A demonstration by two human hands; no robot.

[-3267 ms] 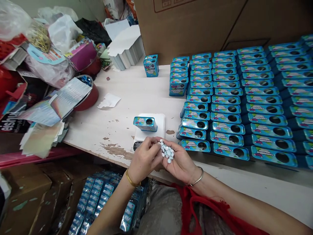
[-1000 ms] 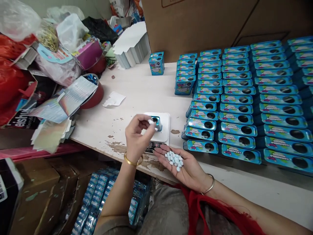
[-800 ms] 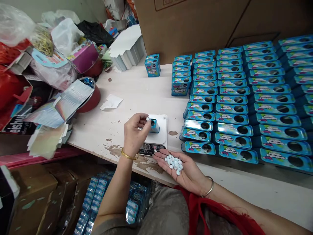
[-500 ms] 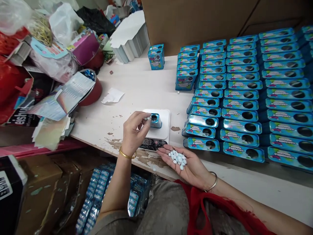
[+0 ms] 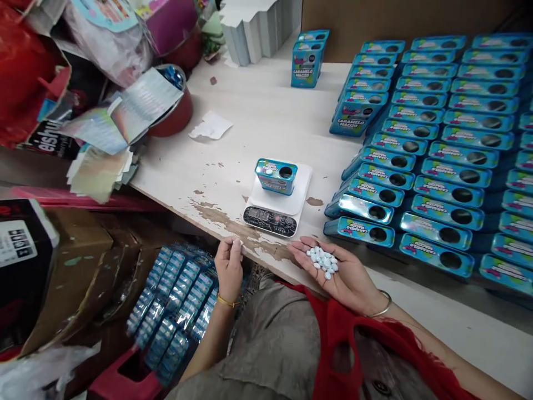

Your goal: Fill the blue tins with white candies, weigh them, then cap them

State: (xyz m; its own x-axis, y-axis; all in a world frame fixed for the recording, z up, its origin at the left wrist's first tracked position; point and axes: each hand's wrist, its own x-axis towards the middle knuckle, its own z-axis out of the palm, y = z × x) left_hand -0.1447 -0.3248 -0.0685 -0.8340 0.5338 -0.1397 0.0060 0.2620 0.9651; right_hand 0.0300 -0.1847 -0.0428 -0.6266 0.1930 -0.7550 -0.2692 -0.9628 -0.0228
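A blue candy tin stands on a small white scale near the table's front edge; one pale candy lies on its lid beside the round hole. My right hand is held palm up at the table edge, cupping a small heap of pale blue and white candies. My left hand is below the table edge, left of the scale, its fingers pinched on a small white candy.
Rows of like blue tins fill the table's right side. A red bowl, papers and bags crowd the left. White folded cartons stand at the back. Blue packs fill a crate under the table.
My left hand has drawn back from the tin on the scale to the table's front edge, still pinched. The camera has tilted down and left. The right hand stays cupped.
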